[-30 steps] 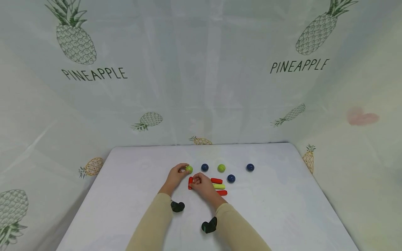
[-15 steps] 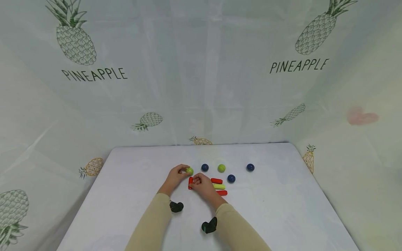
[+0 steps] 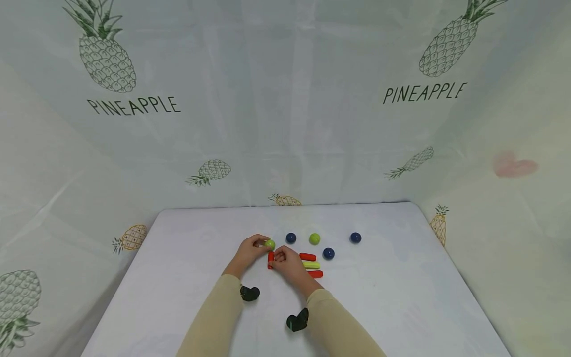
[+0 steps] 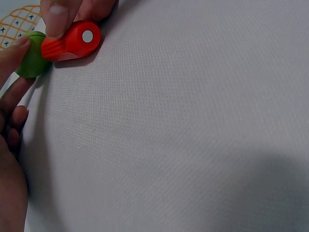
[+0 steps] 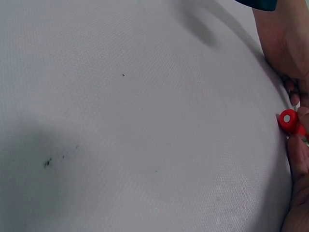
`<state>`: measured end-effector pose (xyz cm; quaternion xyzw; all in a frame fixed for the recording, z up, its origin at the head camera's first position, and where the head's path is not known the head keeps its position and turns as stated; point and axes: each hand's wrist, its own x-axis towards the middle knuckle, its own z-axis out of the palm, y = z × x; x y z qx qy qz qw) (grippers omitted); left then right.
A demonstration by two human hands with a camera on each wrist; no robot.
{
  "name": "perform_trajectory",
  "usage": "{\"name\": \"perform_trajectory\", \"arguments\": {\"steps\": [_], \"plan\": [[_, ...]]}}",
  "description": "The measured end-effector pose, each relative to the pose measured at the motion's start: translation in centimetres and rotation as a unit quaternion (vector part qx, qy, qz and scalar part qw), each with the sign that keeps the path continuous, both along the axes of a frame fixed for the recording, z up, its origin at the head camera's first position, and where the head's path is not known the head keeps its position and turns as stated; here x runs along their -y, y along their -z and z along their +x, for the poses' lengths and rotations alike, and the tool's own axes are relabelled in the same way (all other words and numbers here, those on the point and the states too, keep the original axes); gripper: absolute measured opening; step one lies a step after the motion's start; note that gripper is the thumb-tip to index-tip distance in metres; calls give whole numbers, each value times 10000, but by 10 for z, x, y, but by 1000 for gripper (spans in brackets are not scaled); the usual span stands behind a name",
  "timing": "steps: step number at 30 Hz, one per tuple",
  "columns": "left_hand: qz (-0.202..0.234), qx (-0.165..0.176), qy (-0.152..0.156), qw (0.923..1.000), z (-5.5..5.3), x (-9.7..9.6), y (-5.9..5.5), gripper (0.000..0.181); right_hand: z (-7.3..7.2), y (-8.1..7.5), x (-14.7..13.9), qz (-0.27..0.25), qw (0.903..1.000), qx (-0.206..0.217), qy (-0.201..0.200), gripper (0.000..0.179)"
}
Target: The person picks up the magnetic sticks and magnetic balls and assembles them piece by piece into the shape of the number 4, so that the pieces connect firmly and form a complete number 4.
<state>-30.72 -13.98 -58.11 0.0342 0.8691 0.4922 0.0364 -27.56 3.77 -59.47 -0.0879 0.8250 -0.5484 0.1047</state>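
Note:
My left hand (image 3: 248,252) pinches a green ball (image 3: 270,244) between thumb and fingertips on the left of the group. Just in front of that ball, my right hand (image 3: 290,266) pinches a short red stick (image 3: 270,261) that points away from me. In the left wrist view the green ball (image 4: 33,60) sits against the far end of the red stick (image 4: 72,42), whose near end bears a white dot. The right wrist view catches only the dotted end of the red stick (image 5: 288,122) at its right edge; fingers hide the rest.
Right of my hands lie two more red sticks (image 3: 308,257) and a yellow-green stick (image 3: 311,265). Behind them are a second green ball (image 3: 314,239) and dark blue balls (image 3: 291,238), one farther right (image 3: 355,238). All rest on a white table (image 3: 379,307) before a pineapple-print curtain.
My left hand has drawn the green ball slightly toward me and to the right, up to the red stick's far end. My right hand and the red stick have stayed in place.

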Motion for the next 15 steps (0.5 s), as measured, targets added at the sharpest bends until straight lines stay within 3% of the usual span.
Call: {"name": "perform_trajectory", "arguments": {"steps": [15], "plan": [[103,-55,-15,9999,1,0,-2,26,0,0,0,-23,10000,53,13,22]]}}
